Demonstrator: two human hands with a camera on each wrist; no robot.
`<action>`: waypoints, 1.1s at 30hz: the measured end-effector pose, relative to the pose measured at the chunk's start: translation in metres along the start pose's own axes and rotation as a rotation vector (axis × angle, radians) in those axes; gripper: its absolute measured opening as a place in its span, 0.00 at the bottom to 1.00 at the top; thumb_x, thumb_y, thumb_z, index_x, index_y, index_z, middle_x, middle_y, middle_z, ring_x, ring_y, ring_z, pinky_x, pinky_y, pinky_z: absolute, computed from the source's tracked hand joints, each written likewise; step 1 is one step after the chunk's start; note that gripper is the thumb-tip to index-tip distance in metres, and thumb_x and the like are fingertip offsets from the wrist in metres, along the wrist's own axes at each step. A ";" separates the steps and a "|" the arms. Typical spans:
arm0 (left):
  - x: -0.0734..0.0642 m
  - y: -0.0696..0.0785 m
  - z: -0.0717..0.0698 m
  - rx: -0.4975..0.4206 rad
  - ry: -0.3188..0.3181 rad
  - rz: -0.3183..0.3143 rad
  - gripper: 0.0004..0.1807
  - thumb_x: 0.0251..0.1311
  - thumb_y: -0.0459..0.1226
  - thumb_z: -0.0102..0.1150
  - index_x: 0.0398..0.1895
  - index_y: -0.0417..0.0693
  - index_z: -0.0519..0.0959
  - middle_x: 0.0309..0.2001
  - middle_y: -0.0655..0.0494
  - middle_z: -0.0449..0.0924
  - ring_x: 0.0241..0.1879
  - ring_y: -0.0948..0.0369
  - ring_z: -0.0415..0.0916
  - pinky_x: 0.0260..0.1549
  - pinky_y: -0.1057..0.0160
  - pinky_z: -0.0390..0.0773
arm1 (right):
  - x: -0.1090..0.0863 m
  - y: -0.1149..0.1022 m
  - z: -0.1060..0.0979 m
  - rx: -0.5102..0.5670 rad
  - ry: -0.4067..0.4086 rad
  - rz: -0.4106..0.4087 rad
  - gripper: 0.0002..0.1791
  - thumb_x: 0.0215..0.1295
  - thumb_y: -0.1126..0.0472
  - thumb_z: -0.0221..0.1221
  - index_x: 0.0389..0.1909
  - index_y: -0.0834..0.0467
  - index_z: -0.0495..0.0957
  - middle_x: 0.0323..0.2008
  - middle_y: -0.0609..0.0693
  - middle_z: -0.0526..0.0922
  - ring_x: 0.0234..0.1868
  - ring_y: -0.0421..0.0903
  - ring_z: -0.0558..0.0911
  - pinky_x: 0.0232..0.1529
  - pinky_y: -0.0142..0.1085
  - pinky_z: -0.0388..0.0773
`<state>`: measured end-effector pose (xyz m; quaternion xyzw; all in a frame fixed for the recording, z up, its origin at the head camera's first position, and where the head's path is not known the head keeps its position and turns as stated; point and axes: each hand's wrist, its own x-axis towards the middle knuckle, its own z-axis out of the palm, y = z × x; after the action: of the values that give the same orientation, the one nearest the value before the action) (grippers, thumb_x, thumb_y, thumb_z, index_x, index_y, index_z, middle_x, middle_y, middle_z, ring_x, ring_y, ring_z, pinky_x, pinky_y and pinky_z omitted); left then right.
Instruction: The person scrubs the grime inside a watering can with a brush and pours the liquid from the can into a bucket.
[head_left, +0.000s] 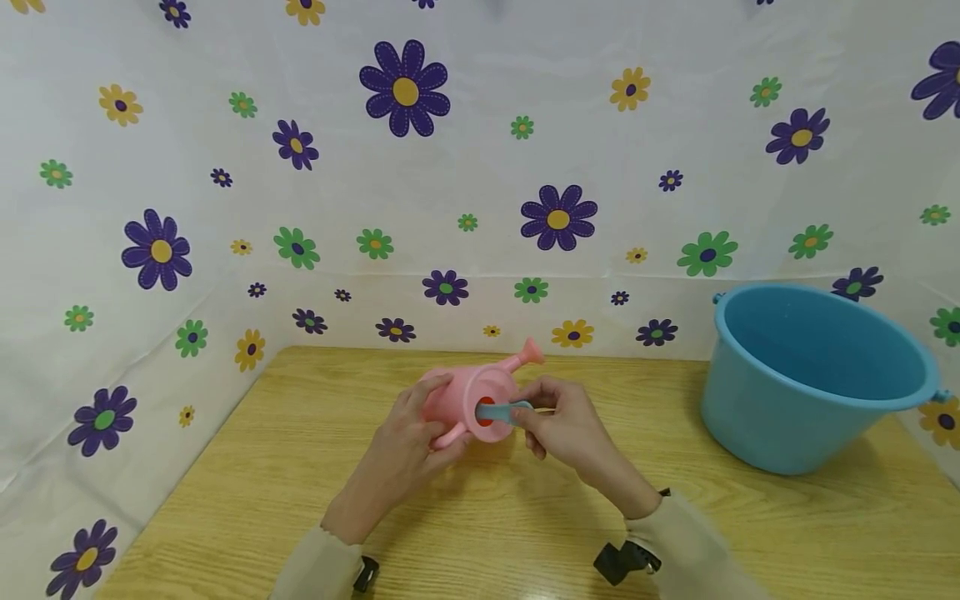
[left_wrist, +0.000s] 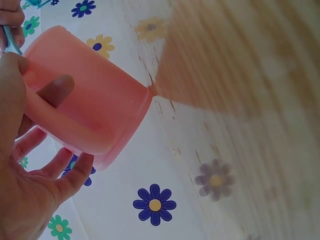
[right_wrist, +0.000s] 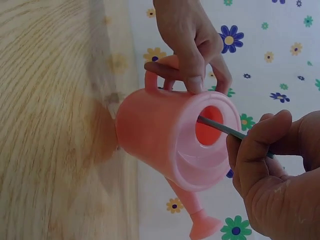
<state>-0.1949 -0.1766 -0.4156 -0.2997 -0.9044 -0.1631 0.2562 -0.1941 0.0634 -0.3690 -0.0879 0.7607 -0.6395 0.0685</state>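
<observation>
A pink watering can (head_left: 450,398) is tipped so its top opening faces me, its base edge right at the tabletop in the right wrist view. My left hand (head_left: 401,442) grips it by the handle (left_wrist: 70,125), thumb by the rim and a finger through the loop. In my right hand (head_left: 573,429), thumb and fingers pinch a slim light blue tool (head_left: 501,412). The tool's far end reaches into the can's round opening (right_wrist: 206,137) and is hidden inside. The spout (right_wrist: 200,222) points away to the right in the head view.
A large light blue bucket (head_left: 795,425) stands upright on the wooden table (head_left: 247,492) at the right. Behind and to the left, a white flower-patterned sheet (head_left: 480,167) borders the tabletop.
</observation>
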 end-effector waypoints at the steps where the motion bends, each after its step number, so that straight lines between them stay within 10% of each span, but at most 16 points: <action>1: 0.000 0.000 0.000 0.000 0.001 0.002 0.20 0.61 0.46 0.70 0.14 0.49 0.79 0.69 0.48 0.67 0.66 0.42 0.70 0.55 0.48 0.85 | 0.000 0.000 0.001 0.002 0.000 -0.003 0.05 0.67 0.70 0.61 0.43 0.65 0.80 0.32 0.58 0.83 0.16 0.41 0.72 0.18 0.28 0.71; 33: -0.001 -0.001 0.000 0.011 -0.015 -0.016 0.19 0.61 0.46 0.70 0.15 0.48 0.81 0.70 0.49 0.67 0.66 0.44 0.70 0.58 0.48 0.84 | 0.003 0.001 0.011 -0.015 -0.020 -0.002 0.06 0.67 0.69 0.62 0.43 0.64 0.80 0.33 0.59 0.83 0.16 0.40 0.72 0.18 0.30 0.70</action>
<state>-0.1950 -0.1772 -0.4163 -0.2923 -0.9096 -0.1578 0.2497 -0.1947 0.0528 -0.3721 -0.0957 0.7645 -0.6330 0.0747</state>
